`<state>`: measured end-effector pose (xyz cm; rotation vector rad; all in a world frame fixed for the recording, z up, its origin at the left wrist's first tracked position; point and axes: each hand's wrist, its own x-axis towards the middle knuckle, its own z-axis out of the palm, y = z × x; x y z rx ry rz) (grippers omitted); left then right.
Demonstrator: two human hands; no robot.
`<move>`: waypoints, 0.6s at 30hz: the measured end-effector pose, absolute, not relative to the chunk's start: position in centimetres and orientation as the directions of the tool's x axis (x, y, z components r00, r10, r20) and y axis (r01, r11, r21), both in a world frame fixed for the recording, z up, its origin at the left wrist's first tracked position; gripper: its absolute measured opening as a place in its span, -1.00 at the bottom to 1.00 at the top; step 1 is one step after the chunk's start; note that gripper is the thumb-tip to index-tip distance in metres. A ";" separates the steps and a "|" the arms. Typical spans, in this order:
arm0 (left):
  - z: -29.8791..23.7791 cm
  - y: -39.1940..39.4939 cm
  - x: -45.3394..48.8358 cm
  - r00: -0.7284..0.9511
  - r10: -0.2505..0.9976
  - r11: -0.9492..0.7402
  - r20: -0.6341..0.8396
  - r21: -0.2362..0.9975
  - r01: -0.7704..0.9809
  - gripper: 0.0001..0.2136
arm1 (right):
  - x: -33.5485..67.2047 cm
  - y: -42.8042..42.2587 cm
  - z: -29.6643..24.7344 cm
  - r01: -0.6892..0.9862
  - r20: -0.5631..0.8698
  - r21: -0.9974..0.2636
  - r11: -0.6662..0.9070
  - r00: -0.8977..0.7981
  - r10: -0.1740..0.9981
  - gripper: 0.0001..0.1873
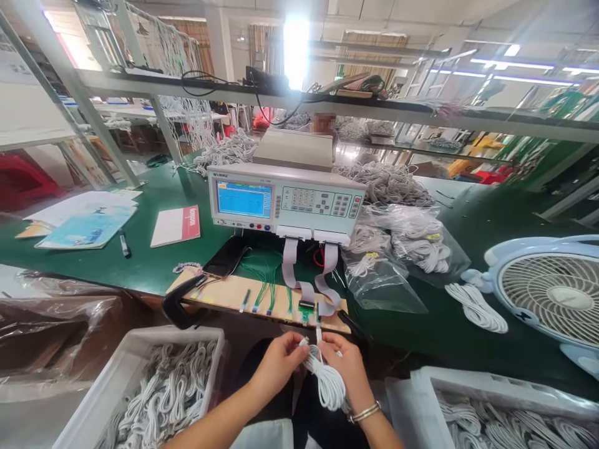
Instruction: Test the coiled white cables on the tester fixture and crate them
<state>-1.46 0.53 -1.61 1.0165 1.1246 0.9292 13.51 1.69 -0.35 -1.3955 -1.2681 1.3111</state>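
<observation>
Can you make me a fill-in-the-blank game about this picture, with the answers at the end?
1. The coiled cable, held by the left hand and the right hand, is coloured ____.
2. The hand with the bracelet is the ____ one.
3. The lit screen is mostly ____.
4. The tabletop is dark ____.

Missing words: white, right, blue, green.
</observation>
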 end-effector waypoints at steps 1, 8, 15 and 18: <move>-1.5 0.7 -1.6 0.204 0.933 0.321 -0.297 0.942 -0.096 -0.72 | 13.5 1.8 -0.3 0.114 -0.168 -0.980 -0.160 -0.062 0.984 -0.69; -0.8 1.5 -2.7 0.223 0.876 0.480 -0.429 0.825 -0.297 -0.71 | 12.6 1.7 -0.4 -0.144 -0.277 -0.950 -0.276 -0.011 0.961 -0.68; -0.7 1.7 -1.1 0.165 0.860 0.503 -0.482 0.747 -0.435 -0.74 | 14.1 1.1 1.0 0.079 -0.170 -0.984 -0.161 -0.111 0.979 -0.71; -0.8 1.2 0.3 0.085 0.881 0.437 -0.466 0.732 -0.522 -0.75 | 14.6 0.7 1.1 0.108 -0.169 -0.981 -0.161 -0.067 0.983 -0.70</move>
